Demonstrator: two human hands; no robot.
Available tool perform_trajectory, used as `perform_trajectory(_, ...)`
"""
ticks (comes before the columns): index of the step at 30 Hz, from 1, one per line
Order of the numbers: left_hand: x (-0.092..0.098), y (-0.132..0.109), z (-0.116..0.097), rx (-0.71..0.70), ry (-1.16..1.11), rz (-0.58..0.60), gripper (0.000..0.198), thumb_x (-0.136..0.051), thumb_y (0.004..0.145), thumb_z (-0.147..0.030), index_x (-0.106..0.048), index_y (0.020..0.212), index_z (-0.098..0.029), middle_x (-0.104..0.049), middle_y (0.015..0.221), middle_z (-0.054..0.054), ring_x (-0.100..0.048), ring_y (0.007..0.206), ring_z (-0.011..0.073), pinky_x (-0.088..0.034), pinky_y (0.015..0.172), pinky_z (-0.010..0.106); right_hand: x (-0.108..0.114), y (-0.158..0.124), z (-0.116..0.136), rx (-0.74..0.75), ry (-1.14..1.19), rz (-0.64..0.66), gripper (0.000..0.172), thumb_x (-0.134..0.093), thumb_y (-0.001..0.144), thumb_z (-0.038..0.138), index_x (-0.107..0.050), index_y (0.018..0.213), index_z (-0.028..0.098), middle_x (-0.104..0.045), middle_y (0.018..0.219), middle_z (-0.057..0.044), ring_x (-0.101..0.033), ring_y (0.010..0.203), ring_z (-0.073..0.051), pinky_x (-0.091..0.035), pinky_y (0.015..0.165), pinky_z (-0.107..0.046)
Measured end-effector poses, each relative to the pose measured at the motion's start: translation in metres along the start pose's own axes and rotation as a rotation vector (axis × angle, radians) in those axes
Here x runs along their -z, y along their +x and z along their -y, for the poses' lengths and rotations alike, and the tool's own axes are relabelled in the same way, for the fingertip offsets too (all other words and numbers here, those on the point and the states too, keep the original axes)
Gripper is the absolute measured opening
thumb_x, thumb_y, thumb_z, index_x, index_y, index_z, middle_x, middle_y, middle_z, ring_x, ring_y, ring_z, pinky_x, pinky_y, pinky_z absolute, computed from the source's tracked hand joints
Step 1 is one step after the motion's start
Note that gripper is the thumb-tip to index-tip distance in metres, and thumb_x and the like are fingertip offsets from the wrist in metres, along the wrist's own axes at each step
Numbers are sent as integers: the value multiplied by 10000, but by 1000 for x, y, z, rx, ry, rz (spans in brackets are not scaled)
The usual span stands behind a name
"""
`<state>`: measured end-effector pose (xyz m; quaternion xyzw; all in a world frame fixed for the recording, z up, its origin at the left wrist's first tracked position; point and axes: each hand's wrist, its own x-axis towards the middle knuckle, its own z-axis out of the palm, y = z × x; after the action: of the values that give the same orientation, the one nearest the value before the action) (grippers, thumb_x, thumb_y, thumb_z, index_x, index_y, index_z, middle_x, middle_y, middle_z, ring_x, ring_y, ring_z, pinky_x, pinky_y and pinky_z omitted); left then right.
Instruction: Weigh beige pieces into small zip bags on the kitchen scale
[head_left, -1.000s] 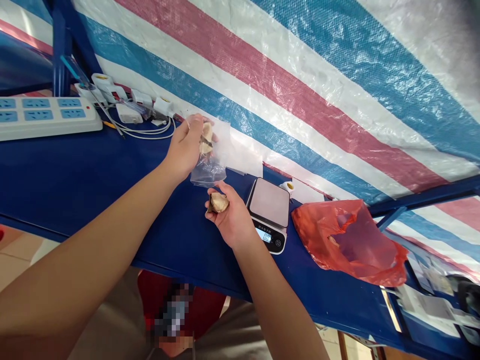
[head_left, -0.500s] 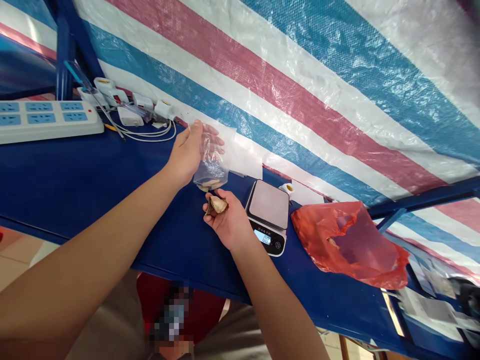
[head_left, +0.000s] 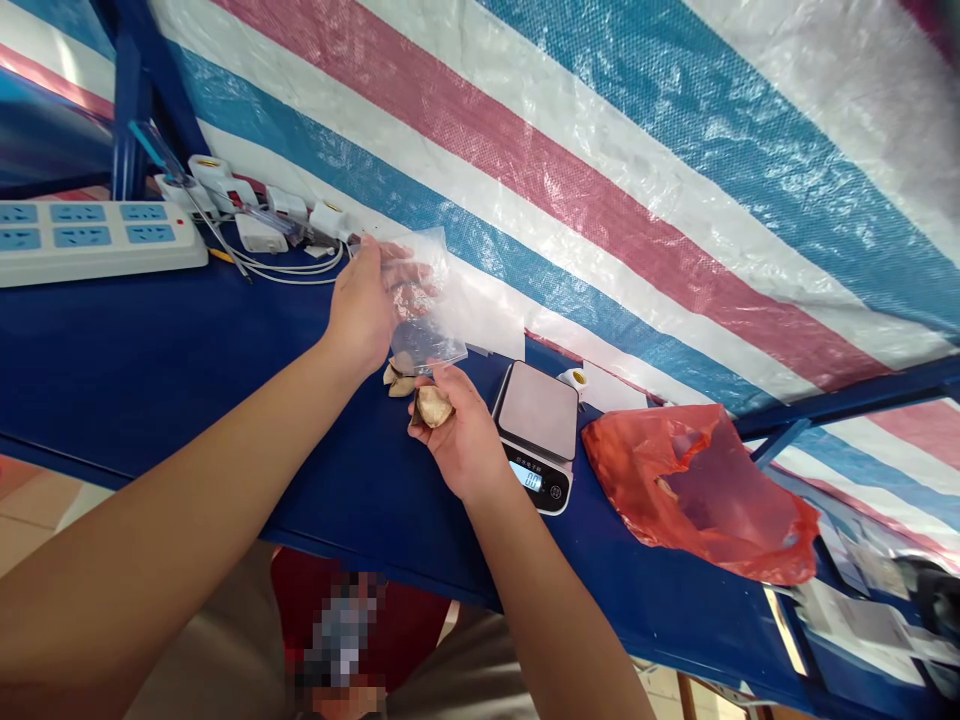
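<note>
My left hand (head_left: pixel 366 308) pinches the top of a clear plastic bag (head_left: pixel 426 300), which hangs crumpled with little visible inside. Below the bag, a few tan, brown-edged husk pieces (head_left: pixel 400 380) lie on the blue table (head_left: pixel 165 370). My right hand (head_left: pixel 466 440) is palm up and cradles another tan husk piece (head_left: pixel 433 406). Just to its right stands a digital kitchen scale (head_left: pixel 537 435) with a bare platform and a lit display.
A red plastic bag (head_left: pixel 697 495) lies right of the scale. At the far left are a white power strip (head_left: pixel 97 235), plugged-in chargers and white cables. A striped tarp rises behind the table. The table's front edge runs below my arms.
The husk pieces held in the bag have dropped out onto the table below it. The bag now looks emptier and hangs slightly higher. My right hand has barely moved.
</note>
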<state>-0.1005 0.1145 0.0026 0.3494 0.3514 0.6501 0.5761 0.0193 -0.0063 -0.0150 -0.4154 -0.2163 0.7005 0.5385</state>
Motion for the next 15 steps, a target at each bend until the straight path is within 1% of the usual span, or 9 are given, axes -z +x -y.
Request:
perform_trajectory(2,-2,-2,0,35,-25,-13,546,-419,998,-765,-528,1034,-232,-686,990,17,-666,962,202,-469,784,344,-1,-1,2,55,-7,1,263,-825,755,376,-652,899,240,-708,846,43,-632,612,-122,-480,511,-236)
perform_trajectory(4,-5,-5,-2,75,-53,-29,498,-430,1025,-707,-535,1037,-220,-703,1003,27,-683,966,204,-484,774,328,-1,-3,5,102,-17,-1,261,-838,730,381,-672,870,236,-689,828,43,-610,599,-120,-469,494,-240)
perform_trajectory(7,-11,-10,-6,106,-79,-75,432,-386,1079,-580,-558,1012,-190,-718,972,57,-710,868,194,-494,712,301,-1,-3,8,142,-48,-8,268,-846,719,401,-716,875,225,-650,807,43,-582,588,-113,-448,477,-241)
perform_trajectory(10,-16,-15,-9,112,-95,-101,426,-333,1103,-472,-589,980,-154,-722,952,89,-729,789,198,-500,647,283,1,-3,9,148,-51,-55,285,-860,693,404,-719,853,216,-636,824,42,-584,601,-113,-440,476,-243)
perform_trajectory(13,-18,-16,-12,126,-95,-106,455,-323,1102,-448,-618,958,-134,-727,963,102,-718,738,190,-499,601,273,3,-2,11,141,-57,-83,284,-845,672,406,-700,821,211,-625,826,37,-591,608,-119,-428,471,-243)
perform_trajectory(15,-15,-13,-15,125,-99,-117,477,-311,1101,-461,-629,959,-136,-727,978,100,-709,729,186,-508,601,280,4,-3,15,159,-82,-98,268,-826,661,398,-682,783,207,-612,798,34,-572,588,-115,-408,458,-240)
